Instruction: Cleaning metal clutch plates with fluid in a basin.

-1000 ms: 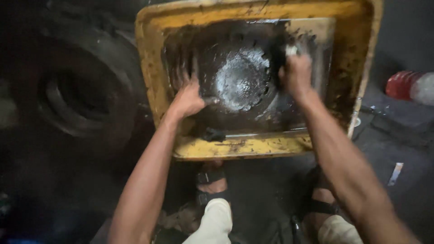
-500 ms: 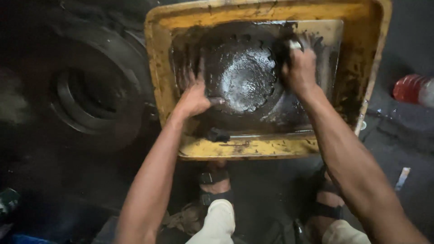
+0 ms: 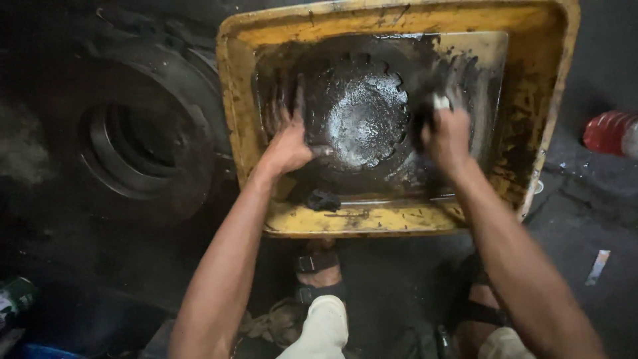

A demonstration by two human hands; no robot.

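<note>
Left hand (image 3: 289, 136) spread flat on toothed gear disc (image 3: 362, 113) lying in yellow tray (image 3: 545, 100); right hand (image 3: 446, 133) grips scrubbing tool (image 3: 440, 101). Centre wet, shiny; rim grime remains.

Both bare forearms reach forward and slightly inward from the bottom of the view, elbows bent and wrists nearly straight. The left hand (image 3: 287, 136) lies palm down with its fingers spread wide and pointing away from the body, the fingertips darkened with black grime (the thumb angles off to the right). The right hand (image 3: 446, 129) is curled into a loose fist, knuckles up and equally grimy, with its fingers closed around something small and pale at the fingertips that cannot be made out.
</note>
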